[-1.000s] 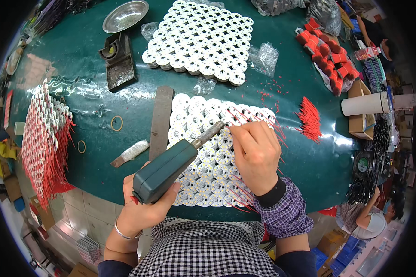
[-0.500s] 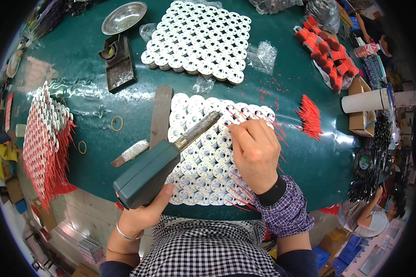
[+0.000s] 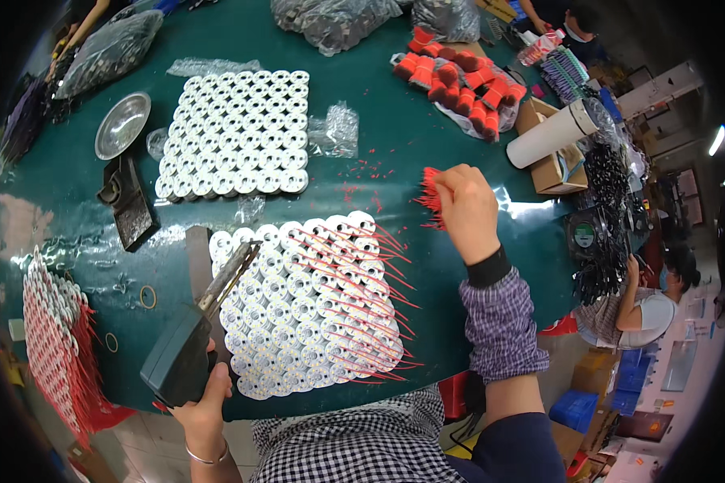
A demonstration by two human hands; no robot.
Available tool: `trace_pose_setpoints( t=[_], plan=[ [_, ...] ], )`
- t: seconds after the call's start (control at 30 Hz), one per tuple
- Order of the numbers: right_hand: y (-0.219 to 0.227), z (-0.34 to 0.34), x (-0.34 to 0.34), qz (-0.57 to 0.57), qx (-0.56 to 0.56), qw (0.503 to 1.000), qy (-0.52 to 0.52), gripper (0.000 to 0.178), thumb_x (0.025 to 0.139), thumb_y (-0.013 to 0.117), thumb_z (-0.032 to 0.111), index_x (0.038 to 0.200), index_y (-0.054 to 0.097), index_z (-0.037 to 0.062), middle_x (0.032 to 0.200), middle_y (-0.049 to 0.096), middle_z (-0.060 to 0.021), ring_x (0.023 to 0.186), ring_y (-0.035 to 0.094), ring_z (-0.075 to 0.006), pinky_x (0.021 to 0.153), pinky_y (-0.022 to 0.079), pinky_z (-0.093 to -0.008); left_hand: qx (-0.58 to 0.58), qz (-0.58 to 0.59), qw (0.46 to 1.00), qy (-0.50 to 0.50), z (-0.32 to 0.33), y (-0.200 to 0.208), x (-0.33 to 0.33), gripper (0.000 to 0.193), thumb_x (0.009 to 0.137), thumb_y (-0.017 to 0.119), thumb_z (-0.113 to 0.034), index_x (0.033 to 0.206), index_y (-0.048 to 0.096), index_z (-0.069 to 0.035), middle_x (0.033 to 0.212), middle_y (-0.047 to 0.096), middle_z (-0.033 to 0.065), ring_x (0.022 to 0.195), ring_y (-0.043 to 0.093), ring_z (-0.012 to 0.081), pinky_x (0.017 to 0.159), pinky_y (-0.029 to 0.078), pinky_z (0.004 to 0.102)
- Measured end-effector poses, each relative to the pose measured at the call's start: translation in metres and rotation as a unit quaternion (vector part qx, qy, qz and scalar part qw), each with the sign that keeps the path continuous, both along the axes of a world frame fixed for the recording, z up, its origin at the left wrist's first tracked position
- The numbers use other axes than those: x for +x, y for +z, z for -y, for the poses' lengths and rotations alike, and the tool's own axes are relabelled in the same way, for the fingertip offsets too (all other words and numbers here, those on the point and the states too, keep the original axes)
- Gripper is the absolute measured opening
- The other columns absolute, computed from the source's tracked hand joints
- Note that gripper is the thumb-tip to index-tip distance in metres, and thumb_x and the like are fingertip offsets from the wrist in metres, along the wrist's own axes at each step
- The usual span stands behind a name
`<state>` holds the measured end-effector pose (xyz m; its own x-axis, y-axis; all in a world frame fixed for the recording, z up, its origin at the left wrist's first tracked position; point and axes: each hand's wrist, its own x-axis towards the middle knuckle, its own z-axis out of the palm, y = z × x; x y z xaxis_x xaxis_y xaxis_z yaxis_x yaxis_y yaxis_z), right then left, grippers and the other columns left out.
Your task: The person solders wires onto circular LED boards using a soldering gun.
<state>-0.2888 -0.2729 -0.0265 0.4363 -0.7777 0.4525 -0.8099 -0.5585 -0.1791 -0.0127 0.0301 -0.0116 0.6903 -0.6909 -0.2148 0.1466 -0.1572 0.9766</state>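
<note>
My left hand [image 3: 205, 410] is closed round the handle of a dark green soldering gun [image 3: 171, 358]. Its metal tip rests over or just above the upper left part of a near block of round white LED boards [image 3: 278, 314]. Thin red wires [image 3: 370, 314] lie across the right side of that block, their ends sticking out past its edge. To the right, my right hand [image 3: 469, 209] has its fingers drawn together at a small pile of cut red wires [image 3: 428, 197]. Its fingertips touch the pile; whether a wire is pinched there is hidden.
Beyond lies another block of white boards [image 3: 238, 133], beside a metal bowl [image 3: 123, 125] and a dark metal stand [image 3: 129, 201]. Wired boards [image 3: 52, 338] stack at the left. Red wire bundles [image 3: 463, 80], a white tube [image 3: 552, 134] and a person [image 3: 648, 302] are rightward.
My right hand has moved from the near boards out to the red wire pile. The soldering gun has drawn back leftward and down. My view has shifted to the right.
</note>
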Motion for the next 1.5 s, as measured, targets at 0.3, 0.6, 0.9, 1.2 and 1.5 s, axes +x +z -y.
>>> trace_pose_setpoints(
  t=[0.3, 0.6, 0.9, 1.2, 1.5],
  plan=[
    [-0.014, 0.036, -0.022, -0.05, 0.105, 0.993, 0.008, 0.013, 0.079, 0.072, 0.01, 0.09, 0.074, 0.0044, 0.091, 0.068, -0.0116, 0.093, 0.064, -0.0318, 0.081, 0.053, -0.0429, -0.013, 0.009, 1.0, 0.005, -0.009, -0.006, 0.005, 0.048, 0.079, 0.067, 0.012, 0.125, 0.054, 0.006, 0.113, 0.065, 0.017, 0.056, 0.057, 0.0112, 0.045, 0.046, 0.0235],
    [-0.021, 0.028, -0.015, -0.127, 0.028, 0.991, -0.008, 0.004, 0.079, 0.067, 0.006, 0.082, 0.07, 0.0052, 0.086, 0.065, -0.008, 0.087, 0.062, -0.0284, 0.076, 0.052, -0.0406, -0.017, 0.008, 1.0, 0.015, -0.008, -0.011, 0.001, 0.049, 0.077, 0.066, 0.011, 0.124, 0.053, 0.006, 0.111, 0.065, 0.0179, 0.053, 0.056, 0.0121, 0.043, 0.045, 0.0237],
    [-0.029, 0.025, -0.016, -0.095, -0.079, 0.992, -0.004, 0.004, 0.077, 0.062, 0.003, 0.079, 0.063, 0.0068, 0.078, 0.059, -0.0078, 0.079, 0.059, -0.0269, 0.068, 0.049, -0.0392, -0.019, -0.011, 1.0, 0.014, -0.008, -0.014, 0.003, 0.049, 0.077, 0.065, 0.012, 0.125, 0.053, 0.006, 0.111, 0.065, 0.0176, 0.054, 0.056, 0.0124, 0.043, 0.045, 0.024],
    [-0.022, 0.038, -0.017, -0.058, 0.054, 0.997, 0.021, 0.004, 0.077, 0.067, 0.006, 0.081, 0.068, 0.0062, 0.084, 0.063, -0.0112, 0.088, 0.061, -0.0318, 0.076, 0.051, -0.0441, -0.028, -0.023, 0.999, 0.006, -0.011, -0.01, 0.0, 0.046, 0.078, 0.065, 0.014, 0.122, 0.056, 0.005, 0.105, 0.067, 0.0137, 0.058, 0.058, 0.0118, 0.046, 0.048, 0.0244],
    [-0.023, 0.028, -0.026, -0.003, 0.051, 0.998, 0.029, 0.005, 0.073, 0.07, 0.004, 0.076, 0.065, 0.0047, 0.081, 0.059, -0.0123, 0.086, 0.059, -0.0326, 0.073, 0.048, -0.0442, -0.047, 0.005, 0.998, -0.03, -0.006, -0.006, 0.002, 0.028, 0.078, 0.072, 0.009, 0.105, 0.066, 0.005, 0.082, 0.068, 0.0071, 0.059, 0.061, 0.0106, 0.05, 0.049, 0.0235]
  ],
)
